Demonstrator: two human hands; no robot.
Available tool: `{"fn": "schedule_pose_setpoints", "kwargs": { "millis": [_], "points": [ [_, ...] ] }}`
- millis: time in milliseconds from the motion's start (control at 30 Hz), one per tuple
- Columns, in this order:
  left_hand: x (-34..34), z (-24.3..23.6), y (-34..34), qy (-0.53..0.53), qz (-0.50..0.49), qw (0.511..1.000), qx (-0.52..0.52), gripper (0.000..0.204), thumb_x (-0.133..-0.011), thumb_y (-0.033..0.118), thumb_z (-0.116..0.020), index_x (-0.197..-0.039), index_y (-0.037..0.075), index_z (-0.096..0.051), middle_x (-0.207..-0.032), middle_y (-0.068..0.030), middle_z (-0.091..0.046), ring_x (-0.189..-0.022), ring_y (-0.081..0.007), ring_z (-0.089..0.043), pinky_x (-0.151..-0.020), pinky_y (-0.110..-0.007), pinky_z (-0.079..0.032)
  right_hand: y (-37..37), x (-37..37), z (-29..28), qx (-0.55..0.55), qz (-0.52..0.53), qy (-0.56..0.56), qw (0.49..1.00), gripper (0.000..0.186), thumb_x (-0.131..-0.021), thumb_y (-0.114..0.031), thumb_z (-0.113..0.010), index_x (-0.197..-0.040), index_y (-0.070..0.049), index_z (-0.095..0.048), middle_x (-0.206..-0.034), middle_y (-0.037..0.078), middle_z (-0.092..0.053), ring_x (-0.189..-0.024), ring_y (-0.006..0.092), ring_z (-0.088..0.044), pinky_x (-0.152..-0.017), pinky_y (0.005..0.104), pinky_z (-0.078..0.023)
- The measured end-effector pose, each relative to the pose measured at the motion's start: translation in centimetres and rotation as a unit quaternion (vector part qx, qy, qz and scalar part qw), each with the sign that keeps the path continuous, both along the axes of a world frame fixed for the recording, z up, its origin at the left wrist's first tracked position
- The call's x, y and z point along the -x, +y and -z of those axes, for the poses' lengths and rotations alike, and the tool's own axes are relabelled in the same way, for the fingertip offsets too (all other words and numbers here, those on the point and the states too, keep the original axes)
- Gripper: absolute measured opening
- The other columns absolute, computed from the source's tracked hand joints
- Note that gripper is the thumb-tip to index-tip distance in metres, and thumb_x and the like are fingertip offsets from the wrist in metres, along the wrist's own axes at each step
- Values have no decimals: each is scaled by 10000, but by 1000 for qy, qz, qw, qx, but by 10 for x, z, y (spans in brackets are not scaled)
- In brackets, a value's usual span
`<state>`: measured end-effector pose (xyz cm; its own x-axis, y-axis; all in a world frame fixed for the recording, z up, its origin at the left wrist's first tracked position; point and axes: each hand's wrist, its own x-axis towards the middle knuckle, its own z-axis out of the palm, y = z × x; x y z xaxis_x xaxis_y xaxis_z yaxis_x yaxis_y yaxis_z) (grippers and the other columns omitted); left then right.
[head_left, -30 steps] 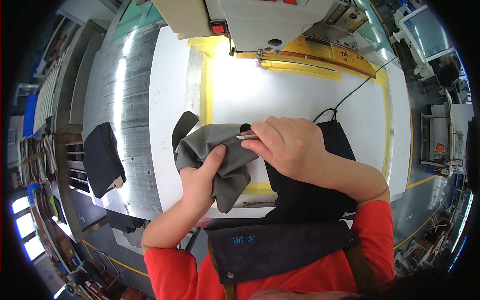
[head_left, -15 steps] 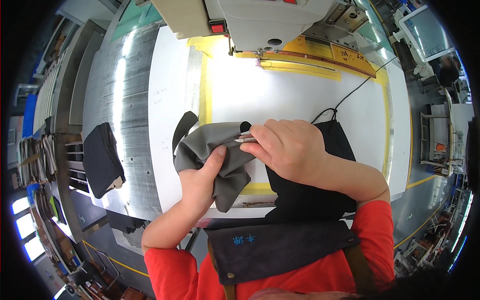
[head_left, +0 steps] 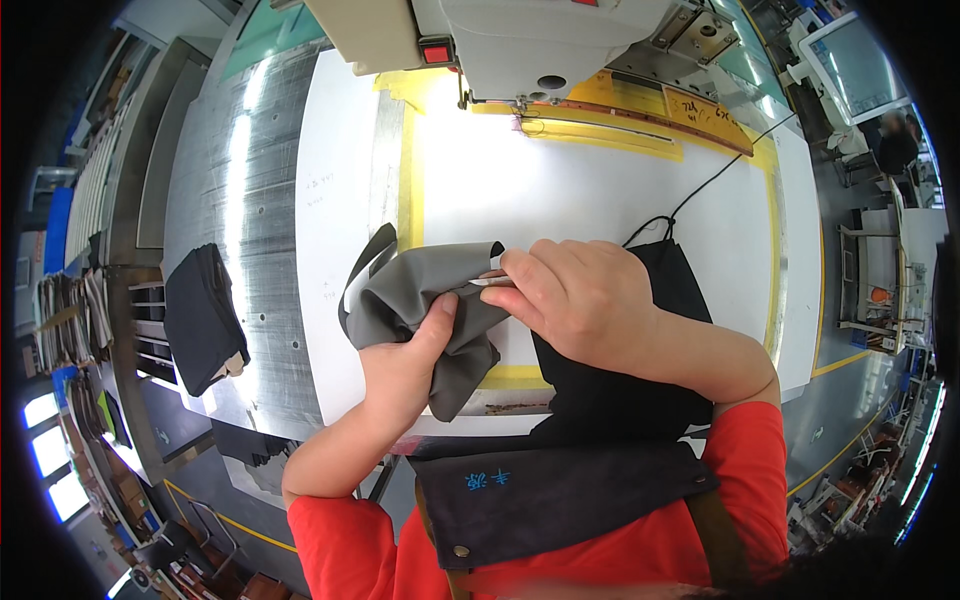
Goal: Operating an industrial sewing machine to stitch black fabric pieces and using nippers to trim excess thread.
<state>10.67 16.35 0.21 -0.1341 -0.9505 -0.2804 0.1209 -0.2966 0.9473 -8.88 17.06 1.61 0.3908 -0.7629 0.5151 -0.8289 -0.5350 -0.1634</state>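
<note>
Just off centre toward 9 o'clock, your left hand (head_left: 402, 365) clamps the bunched grey fabric (head_left: 425, 268) while your right hand (head_left: 580, 297) pinches a slim pointed tool (head_left: 488, 282) at its 2 o'clock edge, handwork seemingly midway, the sewing machine (head_left: 545, 50) at 12 o'clock unused.

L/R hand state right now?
Left hand: closed, holding the grey cloth.
Right hand: closed, holding a slim tool, type unclear.
</note>
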Motion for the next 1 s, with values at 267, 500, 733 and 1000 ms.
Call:
{"fn": "schedule_pose_setpoints", "kwargs": {
  "millis": [267,500,733,1000],
  "points": [
    [3,1,-1,22,-35,999,-10,364,-846,73,-685,-1165,-15,-534,-1042,-68,-617,-936,-121,-579,-827,-266,-482,0,0,1,9,-2,-10,1000,294,-774,-302,-749,-890,-83,-591,-658,-10,-523,-527,143,-547,-484,264,-404],
    [0,1,-1,-27,5,999,34,314,-838,85,-696,-1109,-16,-574,-1027,-66,-626,-931,-119,-581,-825,-271,-480,0,-2,2,-5,1,-17,1000,280,-773,-282,-753,-874,-83,-584,-656,-1,-526,-527,158,-549,-475,276,-414],
    [-1,6,-2,18,25,999,-25,345,-849,70,-668,-1160,-20,-548,-1071,-77,-619,-968,-132,-581,-844,-279,-478,0,0,7,-81,-34,-64,994,287,-769,-252,-767,-863,-59,-577,-666,39,-562,-534,198,-563,-464,305,-431],
    [-2,3,-4,89,62,991,-84,370,-857,53,-660,-1197,-14,-530,-1110,-83,-617,-1004,-142,-587,-890,-290,-479,-11,2,-11,-335,9,-373,865,233,-835,-205,-730,-857,-26,-582,-691,-10,-549,-596,65,-462,-538,226,-394]
  ]
}}
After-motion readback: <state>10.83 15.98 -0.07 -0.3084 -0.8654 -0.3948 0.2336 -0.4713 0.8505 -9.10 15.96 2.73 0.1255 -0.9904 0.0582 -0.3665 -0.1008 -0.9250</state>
